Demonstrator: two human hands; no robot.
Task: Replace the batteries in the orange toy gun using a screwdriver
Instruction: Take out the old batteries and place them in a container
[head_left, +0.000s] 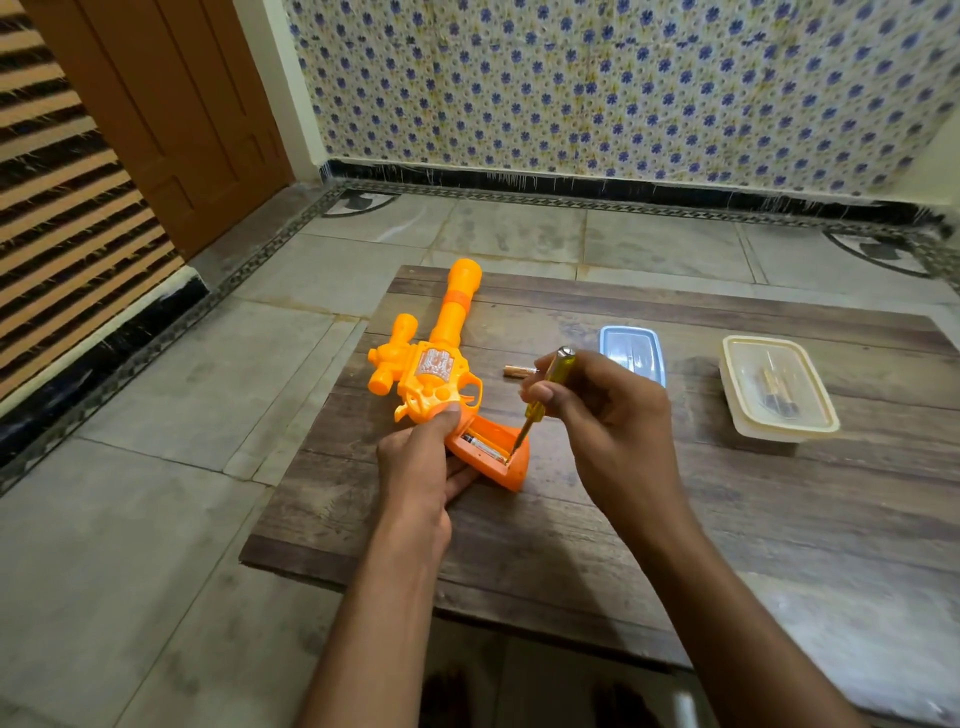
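The orange toy gun lies on a low wooden table, barrel pointing away from me. My left hand grips its handle, thumb on the body. The battery compartment in the handle is uncovered, and a dark battery lies inside. My right hand holds a yellow-handled screwdriver tilted, its tip down in the compartment by the battery's end. A loose gold battery rests on the table just beyond the right hand.
A blue-lidded small box sits behind my right hand. A cream plastic container holding dark batteries stands at the right. Tiled floor surrounds the table; a door and patterned wall stand beyond.
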